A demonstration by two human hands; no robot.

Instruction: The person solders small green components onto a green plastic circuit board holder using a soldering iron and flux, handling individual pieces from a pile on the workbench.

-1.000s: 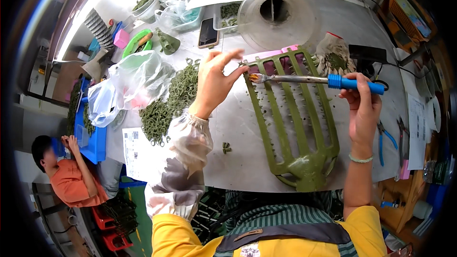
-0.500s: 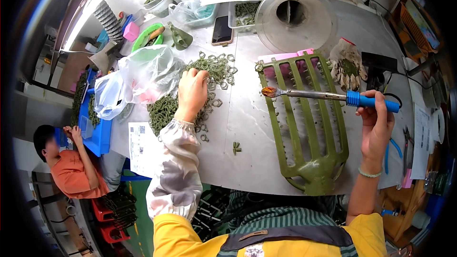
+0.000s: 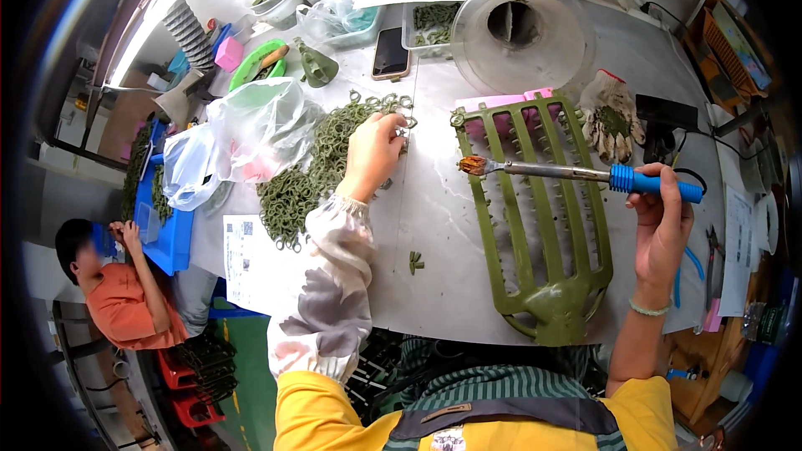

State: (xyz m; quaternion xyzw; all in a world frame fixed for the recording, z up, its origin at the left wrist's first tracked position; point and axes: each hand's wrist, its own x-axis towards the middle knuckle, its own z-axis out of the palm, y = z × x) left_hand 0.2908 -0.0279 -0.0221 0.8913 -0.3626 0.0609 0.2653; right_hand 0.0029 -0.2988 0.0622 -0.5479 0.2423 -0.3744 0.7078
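My left hand (image 3: 373,155) is at the right edge of a pile of small olive-green rings (image 3: 294,200), fingers curled together. A ring shows beside the fingertips; whether they pinch one is hidden. My right hand (image 3: 662,230) grips the blue handle of a soldering iron (image 3: 551,170). Its metal shaft points left, with a crusted amber-brown tip, above an olive-green slotted frame (image 3: 547,284). Rows of small pegs line the frame's bars. The frame's far end rests on or beside a pink block (image 3: 493,102). A few small green pieces (image 3: 416,262) lie between pile and frame.
A wide clear funnel-like hood (image 3: 480,54) and a soiled glove (image 3: 612,117) lie beyond the frame. A phone (image 3: 391,53), plastic bags (image 3: 263,129) and tubs stand at the back. Pliers (image 3: 713,271) lie far right. Another person (image 3: 134,301) works at far left.
My left hand has moved right and slightly away from me across the ring pile, to its right edge. The soldering iron in my right hand has barely moved.
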